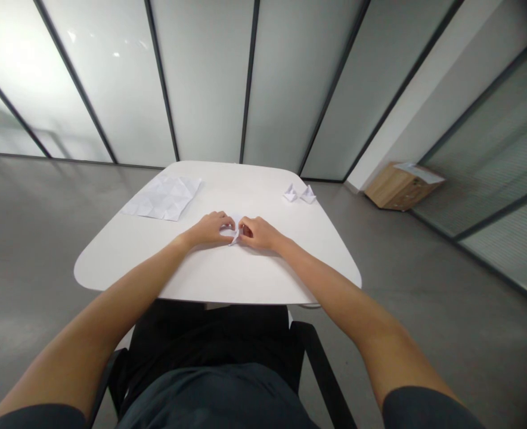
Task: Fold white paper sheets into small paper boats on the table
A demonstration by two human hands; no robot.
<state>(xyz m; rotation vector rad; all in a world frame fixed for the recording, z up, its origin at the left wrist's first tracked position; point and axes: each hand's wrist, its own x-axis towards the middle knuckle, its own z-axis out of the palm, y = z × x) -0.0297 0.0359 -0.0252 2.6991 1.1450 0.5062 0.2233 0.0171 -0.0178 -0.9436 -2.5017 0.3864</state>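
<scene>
A small folded piece of white paper (235, 238) is held between my two hands over the middle of the white table. My left hand (211, 229) grips its left side, fingers curled with the thumb low. On the other side, my right hand (257, 233) pinches the paper between thumb and fingertips. Parts of the paper are hidden behind the fingers, so its full shape cannot be made out. Two small folded paper boats, one (290, 192) and another (308, 194) beside it, stand at the table's far right.
A creased white paper sheet (164, 197) lies flat on the table's left side. The white table (245, 280) has rounded corners. A cardboard box (402, 187) sits on the floor at right, near the frosted glass wall (205, 77). A black chair armrest (321, 369) is beside me.
</scene>
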